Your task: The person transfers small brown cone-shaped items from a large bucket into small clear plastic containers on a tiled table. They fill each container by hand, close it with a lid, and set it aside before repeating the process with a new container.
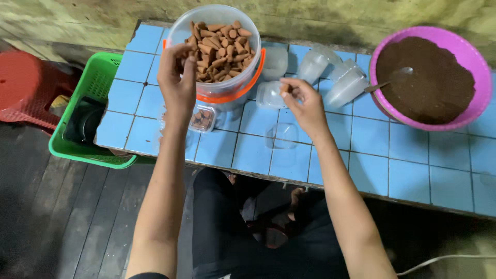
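Your left hand [176, 77] is raised at the rim of the clear round plastic bucket with the orange band [227, 93], its fingers curled shut around a few of the small brown cone-shaped pieces [219, 49] that fill the bucket close to the top, so most of that stock is not yet packed. Your right hand [305, 103] pinches what looks like one such cone between thumb and fingertips, held at the mouth of a small clear plastic box [269, 94] that stands on the table just beside the bucket; how full that box is cannot be told. One small clear box already holding cones [202, 119] sits in front of the bucket, below your left wrist, and it looks like the only filled one in view. A clear flat lid or empty box [281, 136] lies below your right hand, and a loose group of empty clear containers [330, 72] waits behind it. The pale blue glossy tiled table [413, 165] has dark grout lines. At the right stands a pink round plastic basin of dark brown powder [431, 77], fine and matte, with a metal spoon [390, 80] stuck in it. A green slotted plastic basket [88, 113] hangs off the left edge, beside a red plastic stool [26, 90]
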